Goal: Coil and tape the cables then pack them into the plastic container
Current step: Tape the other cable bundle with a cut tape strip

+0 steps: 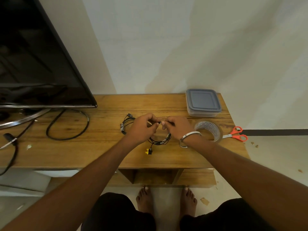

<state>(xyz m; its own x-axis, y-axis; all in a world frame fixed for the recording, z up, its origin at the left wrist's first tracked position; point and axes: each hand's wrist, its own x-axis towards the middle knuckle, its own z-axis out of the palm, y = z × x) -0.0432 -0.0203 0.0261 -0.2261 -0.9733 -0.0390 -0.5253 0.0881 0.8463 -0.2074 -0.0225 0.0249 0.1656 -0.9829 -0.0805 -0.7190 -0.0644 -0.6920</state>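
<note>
While both hands meet over the middle of the table (pixel 103 147), the job looks roughly half done. One thin black cable (pixel 126 123) lies coiled just beyond the left hand (pixel 141 128), with what seems to be pale tape bound round one side of it, so that bundle is probably finished. A second coil (pixel 160 141) of thin dark wire sits under and between the hands, a small yellow plug (pixel 148 151) trailing from it toward the near edge; pale strips cross it in places, likely tape.

The left hand's grip is closed, fingers and thumb curled and pinching the top of this coil. The right hand (pixel 178 129), with metal bangles at its wrist, pinches the same spot from the other side; whether a bit of tape is between the fingertips is too small to tell.

Packing has not begun, to judge by the container (pixel 203 103): a square, clear plastic box with rounded corners and a grey-blue lid on it, at the far right corner. Just beside the right wrist stands a roll of clear glossy tape (pixel 209 130), and next to it lie scissors (pixel 235 133) with orange handles. Left to do: finish binding this coil, take the lid off, and put both bundles inside.
</note>
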